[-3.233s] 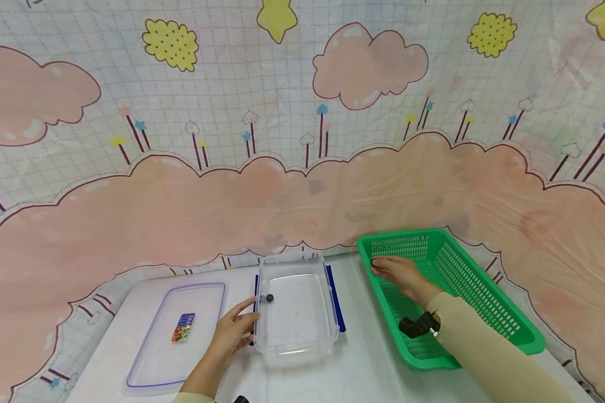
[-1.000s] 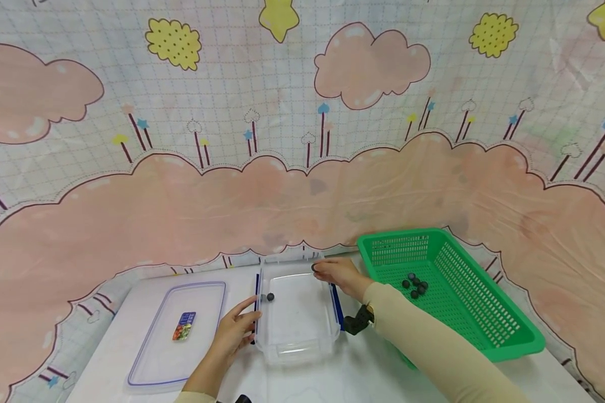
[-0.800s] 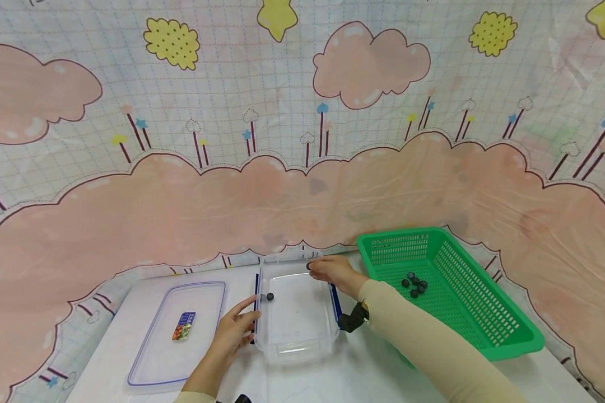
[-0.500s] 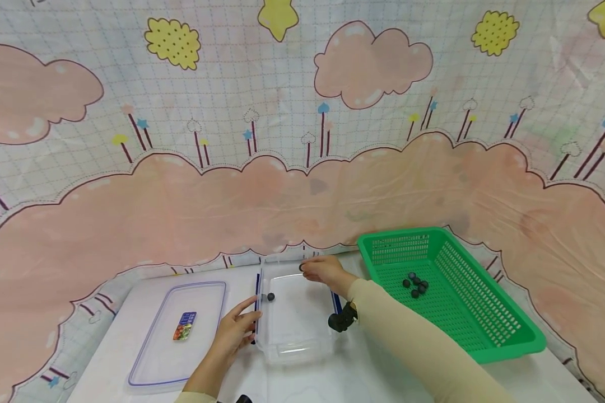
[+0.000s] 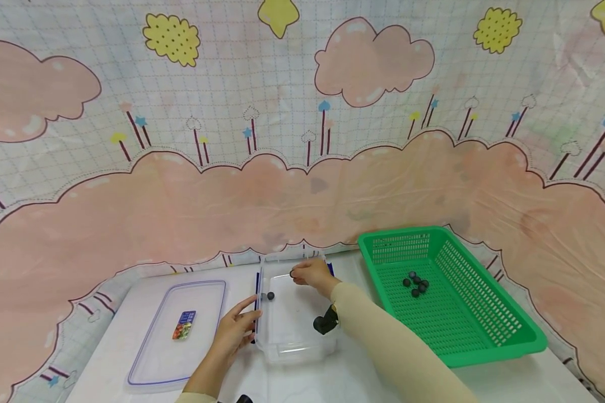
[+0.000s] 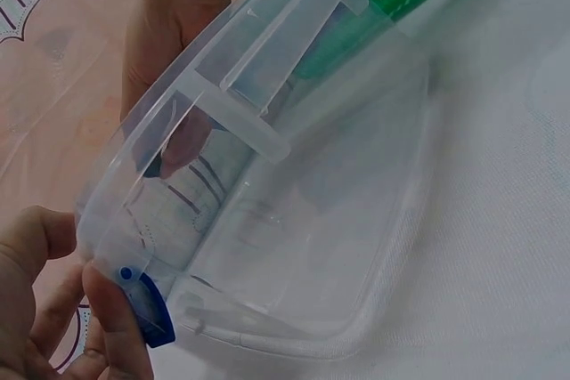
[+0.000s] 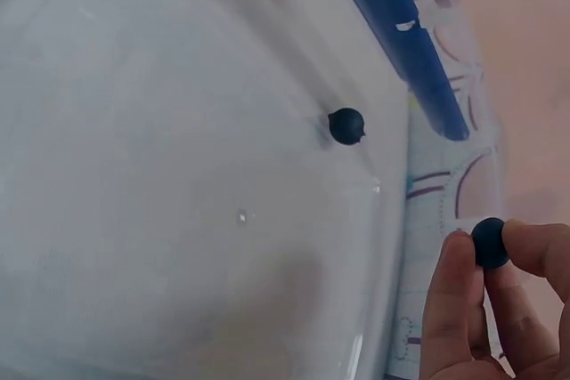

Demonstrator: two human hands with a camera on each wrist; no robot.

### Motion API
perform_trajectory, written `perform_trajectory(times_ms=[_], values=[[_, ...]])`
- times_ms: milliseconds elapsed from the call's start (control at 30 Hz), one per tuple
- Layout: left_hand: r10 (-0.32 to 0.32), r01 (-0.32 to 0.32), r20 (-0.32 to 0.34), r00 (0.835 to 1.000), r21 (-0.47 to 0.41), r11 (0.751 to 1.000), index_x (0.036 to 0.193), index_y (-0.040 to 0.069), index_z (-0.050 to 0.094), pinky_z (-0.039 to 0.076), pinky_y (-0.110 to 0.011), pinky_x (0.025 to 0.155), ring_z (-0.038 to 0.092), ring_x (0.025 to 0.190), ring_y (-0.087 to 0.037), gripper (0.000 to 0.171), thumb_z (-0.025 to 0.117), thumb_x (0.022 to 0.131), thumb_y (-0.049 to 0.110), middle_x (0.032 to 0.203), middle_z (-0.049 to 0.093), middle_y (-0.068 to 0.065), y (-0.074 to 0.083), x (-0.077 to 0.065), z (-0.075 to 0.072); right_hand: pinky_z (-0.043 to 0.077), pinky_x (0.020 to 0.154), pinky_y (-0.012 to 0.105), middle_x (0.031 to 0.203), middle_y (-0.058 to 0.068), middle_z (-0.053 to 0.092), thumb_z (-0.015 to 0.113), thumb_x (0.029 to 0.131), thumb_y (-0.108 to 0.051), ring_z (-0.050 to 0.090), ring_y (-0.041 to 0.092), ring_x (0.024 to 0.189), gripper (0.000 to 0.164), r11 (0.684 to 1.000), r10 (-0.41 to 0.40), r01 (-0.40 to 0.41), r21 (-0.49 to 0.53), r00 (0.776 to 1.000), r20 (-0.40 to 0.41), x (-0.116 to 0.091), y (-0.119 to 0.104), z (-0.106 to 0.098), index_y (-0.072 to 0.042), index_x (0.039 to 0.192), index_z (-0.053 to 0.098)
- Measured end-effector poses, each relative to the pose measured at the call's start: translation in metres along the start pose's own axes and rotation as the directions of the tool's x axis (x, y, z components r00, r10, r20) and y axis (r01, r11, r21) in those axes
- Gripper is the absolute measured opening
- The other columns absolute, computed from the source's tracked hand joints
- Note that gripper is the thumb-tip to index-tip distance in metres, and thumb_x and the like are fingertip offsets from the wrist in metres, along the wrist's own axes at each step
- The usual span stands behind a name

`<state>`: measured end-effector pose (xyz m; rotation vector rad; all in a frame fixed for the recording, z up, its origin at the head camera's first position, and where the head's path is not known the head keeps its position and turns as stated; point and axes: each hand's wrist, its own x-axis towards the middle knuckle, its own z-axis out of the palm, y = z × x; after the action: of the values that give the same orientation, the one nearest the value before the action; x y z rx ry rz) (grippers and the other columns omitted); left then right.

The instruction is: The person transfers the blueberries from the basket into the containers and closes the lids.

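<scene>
A clear plastic box point(image 5: 297, 351) with blue side latches stands open in the middle of the table. My left hand point(image 5: 233, 329) holds its left side; in the left wrist view the fingers point(image 6: 116, 322) lie against a blue latch point(image 6: 147, 307) and the rim. Over the far part of the box, my right hand point(image 5: 313, 275) pinches a dark blueberry point(image 7: 489, 243) between thumb and fingertips. Another blueberry point(image 5: 270, 295) lies inside the box by its left wall. Several more blueberries point(image 5: 416, 284) rest on the floor of the green basket point(image 5: 484, 296) at the right.
The box's flat lid point(image 5: 156, 352), with a blue edge and a colourful label point(image 5: 184, 325), lies left of the left hand. A patterned cloth point(image 5: 222, 212) hangs behind the white table point(image 5: 368, 375).
My right hand has come from inside the green basket leftward to over the box, carrying a blueberry, and moved further in and lower. My left hand has stayed at the box's left side.
</scene>
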<state>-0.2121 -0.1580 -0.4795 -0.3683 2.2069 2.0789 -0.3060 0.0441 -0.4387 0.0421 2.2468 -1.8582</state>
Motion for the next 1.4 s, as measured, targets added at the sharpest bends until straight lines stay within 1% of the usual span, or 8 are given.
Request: perform_trajectory(times_ms=[200, 367, 467, 733, 933, 1133, 1267, 1400], values=[[0.000, 0.000, 0.003, 1.000, 0.003, 1.000, 0.140, 0.013, 0.055, 0.049, -0.020, 0.057, 0.049, 0.071, -0.013, 0.050, 0.066, 0.091, 0.016, 0.087, 0.058, -0.005, 0.000, 0.000, 0.001, 0.058, 0.082, 0.027, 0.103, 0.019, 0.071, 0.065, 0.090, 0.000, 0.067, 0.013, 0.078, 0.022, 0.998, 0.040, -0.040, 0.058, 0.999, -0.011, 0.003, 0.006, 0.008, 0.010, 0.109, 0.067], [0.002, -0.002, -0.003, 1.000, 0.001, 1.000, 0.140, 0.013, 0.056, 0.049, -0.020, 0.056, 0.049, 0.070, -0.012, 0.049, 0.065, 0.091, 0.015, 0.085, 0.058, -0.003, -0.001, 0.000, 0.002, 0.058, 0.080, 0.025, 0.102, 0.017, 0.071, 0.066, 0.089, -0.001, 0.066, 0.011, 0.077, 0.022, 0.997, 0.059, -0.058, 0.048, 0.998, -0.021, 0.003, 0.013, 0.013, 0.009, 0.108, 0.068], [0.001, -0.001, -0.007, 1.000, -0.003, 1.000, 0.139, 0.013, 0.056, 0.048, -0.020, 0.056, 0.049, 0.069, -0.012, 0.049, 0.065, 0.091, 0.015, 0.084, 0.058, -0.003, -0.002, 0.000, 0.003, 0.058, 0.079, 0.025, 0.100, 0.015, 0.071, 0.067, 0.090, -0.003, 0.066, 0.011, 0.078, 0.021, 0.998, 0.069, -0.068, 0.019, 0.997, -0.030, 0.003, 0.018, 0.014, 0.008, 0.107, 0.069], [-0.011, 0.011, -0.005, 1.000, -0.009, 1.000, 0.140, 0.013, 0.056, 0.047, -0.020, 0.055, 0.049, 0.069, -0.012, 0.050, 0.066, 0.091, 0.015, 0.084, 0.058, -0.004, -0.003, -0.001, 0.005, 0.057, 0.076, 0.023, 0.092, 0.008, 0.073, 0.071, 0.088, -0.009, 0.064, 0.008, 0.071, 0.018, 0.990, 0.131, -0.134, -0.036, 0.989, -0.070, 0.011, 0.033, 0.018, 0.003, 0.103, 0.072], [-0.010, 0.010, -0.013, 1.000, -0.006, 1.000, 0.140, 0.014, 0.056, 0.047, -0.020, 0.055, 0.050, 0.070, -0.012, 0.051, 0.066, 0.091, 0.016, 0.087, 0.059, -0.005, -0.003, 0.000, 0.003, 0.057, 0.077, 0.024, 0.091, 0.007, 0.073, 0.071, 0.088, -0.010, 0.064, 0.008, 0.070, 0.019, 0.991, 0.133, -0.134, -0.021, 0.989, -0.058, 0.013, 0.036, 0.020, 0.002, 0.102, 0.072], [-0.009, 0.009, -0.010, 1.000, -0.012, 1.000, 0.141, 0.014, 0.055, 0.047, -0.019, 0.055, 0.049, 0.070, -0.011, 0.052, 0.067, 0.090, 0.017, 0.089, 0.060, -0.004, -0.004, 0.000, 0.003, 0.057, 0.073, 0.022, 0.089, 0.008, 0.074, 0.072, 0.086, -0.008, 0.063, 0.005, 0.067, 0.019, 0.993, 0.116, -0.117, -0.016, 0.992, -0.046, 0.011, 0.038, 0.023, 0.003, 0.102, 0.073], [-0.004, 0.004, -0.011, 1.000, -0.009, 1.000, 0.141, 0.015, 0.055, 0.047, -0.019, 0.055, 0.050, 0.070, -0.011, 0.052, 0.067, 0.090, 0.017, 0.091, 0.060, -0.006, -0.004, 0.000, 0.003, 0.058, 0.072, 0.022, 0.091, 0.010, 0.074, 0.071, 0.087, -0.005, 0.064, 0.006, 0.067, 0.019, 0.995, 0.099, -0.100, -0.009, 0.994, -0.040, 0.009, 0.036, 0.024, 0.005, 0.102, 0.072], [-0.005, 0.005, -0.016, 1.000, 0.000, 1.000, 0.141, 0.015, 0.055, 0.047, -0.019, 0.055, 0.049, 0.070, -0.012, 0.052, 0.067, 0.090, 0.017, 0.092, 0.061, -0.006, -0.003, 0.001, 0.003, 0.057, 0.073, 0.022, 0.090, 0.009, 0.073, 0.071, 0.087, -0.006, 0.064, 0.007, 0.069, 0.018, 0.994, 0.103, -0.104, -0.016, 0.994, -0.041, 0.008, 0.034, 0.024, 0.005, 0.102, 0.073]])
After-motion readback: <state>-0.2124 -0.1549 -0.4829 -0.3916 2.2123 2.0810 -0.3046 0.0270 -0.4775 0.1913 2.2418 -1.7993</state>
